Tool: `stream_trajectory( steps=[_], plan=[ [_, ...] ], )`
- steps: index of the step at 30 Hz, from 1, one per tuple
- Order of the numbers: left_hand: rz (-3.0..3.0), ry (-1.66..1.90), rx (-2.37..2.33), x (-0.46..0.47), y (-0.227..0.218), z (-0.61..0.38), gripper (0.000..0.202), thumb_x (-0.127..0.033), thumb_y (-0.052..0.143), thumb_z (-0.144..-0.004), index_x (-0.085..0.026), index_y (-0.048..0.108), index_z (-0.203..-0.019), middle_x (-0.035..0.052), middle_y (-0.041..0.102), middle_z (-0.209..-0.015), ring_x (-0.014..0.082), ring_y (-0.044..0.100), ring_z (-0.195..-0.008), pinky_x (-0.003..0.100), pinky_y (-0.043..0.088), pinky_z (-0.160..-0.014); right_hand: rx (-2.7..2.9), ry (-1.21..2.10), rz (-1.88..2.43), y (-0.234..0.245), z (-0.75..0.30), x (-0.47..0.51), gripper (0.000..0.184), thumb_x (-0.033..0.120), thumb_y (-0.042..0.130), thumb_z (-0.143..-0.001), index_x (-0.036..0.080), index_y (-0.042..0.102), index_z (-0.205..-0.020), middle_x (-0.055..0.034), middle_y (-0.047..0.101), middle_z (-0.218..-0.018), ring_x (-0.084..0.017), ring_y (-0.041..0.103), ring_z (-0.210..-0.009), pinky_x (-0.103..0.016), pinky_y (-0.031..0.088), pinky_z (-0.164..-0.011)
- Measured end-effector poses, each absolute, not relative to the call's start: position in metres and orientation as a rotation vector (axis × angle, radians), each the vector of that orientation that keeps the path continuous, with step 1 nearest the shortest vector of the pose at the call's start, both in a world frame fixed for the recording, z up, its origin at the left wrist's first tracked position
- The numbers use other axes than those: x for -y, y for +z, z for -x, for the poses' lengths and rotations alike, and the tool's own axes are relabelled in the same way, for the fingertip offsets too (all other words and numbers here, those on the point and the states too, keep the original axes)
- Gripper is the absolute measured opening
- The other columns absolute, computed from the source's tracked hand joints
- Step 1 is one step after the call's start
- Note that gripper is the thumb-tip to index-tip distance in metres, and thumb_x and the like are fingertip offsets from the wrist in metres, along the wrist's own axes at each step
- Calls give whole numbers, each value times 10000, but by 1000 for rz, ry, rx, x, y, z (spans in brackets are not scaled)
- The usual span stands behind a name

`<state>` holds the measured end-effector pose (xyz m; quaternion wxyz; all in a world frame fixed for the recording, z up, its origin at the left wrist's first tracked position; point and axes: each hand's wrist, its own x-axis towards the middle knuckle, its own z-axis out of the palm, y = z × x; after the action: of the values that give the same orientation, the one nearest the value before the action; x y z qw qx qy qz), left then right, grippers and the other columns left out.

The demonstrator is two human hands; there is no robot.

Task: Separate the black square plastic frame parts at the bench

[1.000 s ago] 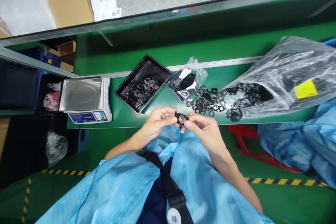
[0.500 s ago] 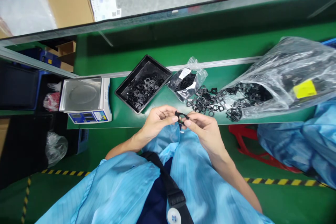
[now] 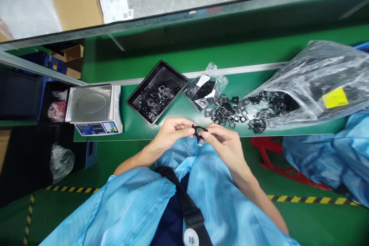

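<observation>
Green floor (image 3: 49,215), yellow-black hazard tape (image 3: 308,200); green workbench (image 3: 178,52), aluminium rail (image 3: 230,70); red stool (image 3: 271,157) nearby.

Light-blue striped smock (image 3: 129,211), navy top (image 3: 170,219) underneath, black strap (image 3: 188,209) with white round disc (image 3: 190,237).

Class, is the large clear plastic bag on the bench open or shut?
Open: the bag spills small black plastic parts from its mouth onto the green bench.

Green workbench (image 3: 175,109) with tray (image 3: 174,70), scale (image 3: 98,128), bag (image 3: 317,80)
</observation>
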<state>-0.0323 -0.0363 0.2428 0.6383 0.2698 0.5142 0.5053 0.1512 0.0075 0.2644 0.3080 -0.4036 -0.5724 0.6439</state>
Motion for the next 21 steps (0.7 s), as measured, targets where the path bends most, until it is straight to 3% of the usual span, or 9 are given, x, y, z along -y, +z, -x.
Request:
stream_trajectory(
  steps=[15,21],
  plan=[
    [-814,967,-1060,33,247,47,380,-451,922,-654,-150,767,-829,25,719,-763,126,637,-673,243,509,-661,1542,1670,1118,264,-152,-7,343,515,776,-837,220,774,-662,-22,663,-633,-157,601,-574,-299,518,-562],
    [-694,949,-959,35,241,49,420,-483,890,-700,-147,715,-881,35,713,-788,138,657,-685,253,511,-693,1352,1867,1076,261,-148,-7,312,516,796,-818,215,778,-738,-15,680,-635,-158,631,-570,-298,523,-577]
  ],
)
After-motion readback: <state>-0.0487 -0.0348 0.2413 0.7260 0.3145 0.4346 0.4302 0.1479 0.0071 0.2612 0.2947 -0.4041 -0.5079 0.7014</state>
